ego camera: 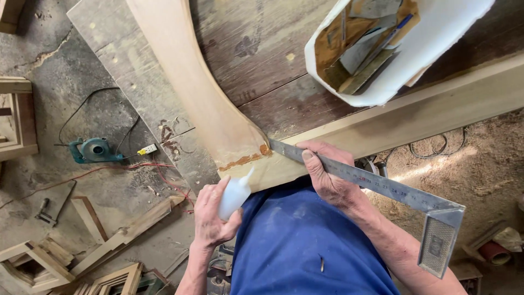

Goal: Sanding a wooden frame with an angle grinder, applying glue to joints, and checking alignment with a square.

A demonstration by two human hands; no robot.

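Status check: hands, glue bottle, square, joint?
Left hand grips white squeeze bottle, nozzle aimed at the joint. Right hand presses metal square blade along the straight board, tip at the joint. Curved wooden piece butts there; nothing blocking.

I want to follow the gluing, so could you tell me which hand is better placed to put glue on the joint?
Probably the left hand: it holds the white squeeze bottle with its nozzle aimed at the joint in the curved wooden piece. The right hand is pressing the metal square against the joint.
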